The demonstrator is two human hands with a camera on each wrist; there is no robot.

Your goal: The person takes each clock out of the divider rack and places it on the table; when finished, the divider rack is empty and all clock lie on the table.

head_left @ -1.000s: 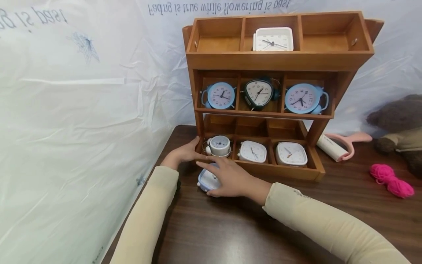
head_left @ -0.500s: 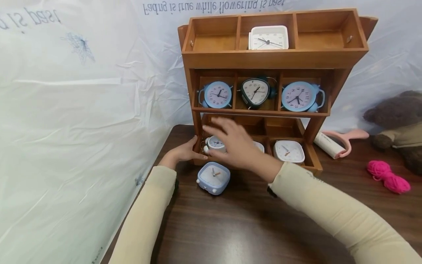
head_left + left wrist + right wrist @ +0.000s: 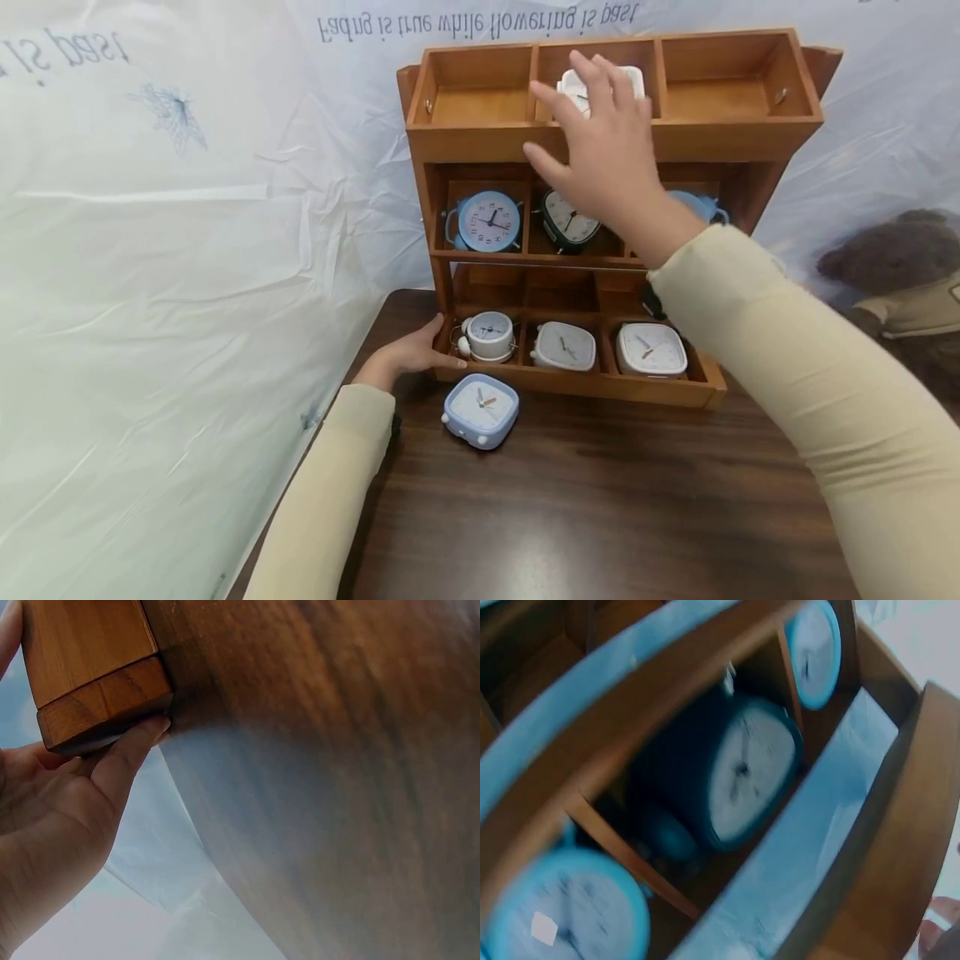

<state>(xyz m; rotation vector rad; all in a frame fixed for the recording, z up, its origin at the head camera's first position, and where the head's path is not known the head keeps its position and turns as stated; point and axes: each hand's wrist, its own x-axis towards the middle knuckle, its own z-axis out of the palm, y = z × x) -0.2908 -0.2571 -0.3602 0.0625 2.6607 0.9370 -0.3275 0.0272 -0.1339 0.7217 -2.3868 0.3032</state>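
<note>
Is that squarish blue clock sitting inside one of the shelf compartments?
No, the squarish blue clock sits on the dark table, in front of the wooden shelf.

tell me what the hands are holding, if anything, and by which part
The left hand holds the brown wooden three-tiered shelf by the front left corner of its bottom tier. The right hand holds nothing, its fingers spread.

Bright head view with pale glare on the tabletop [image 3: 536, 542]; right wrist view blurry and bluish.
</note>
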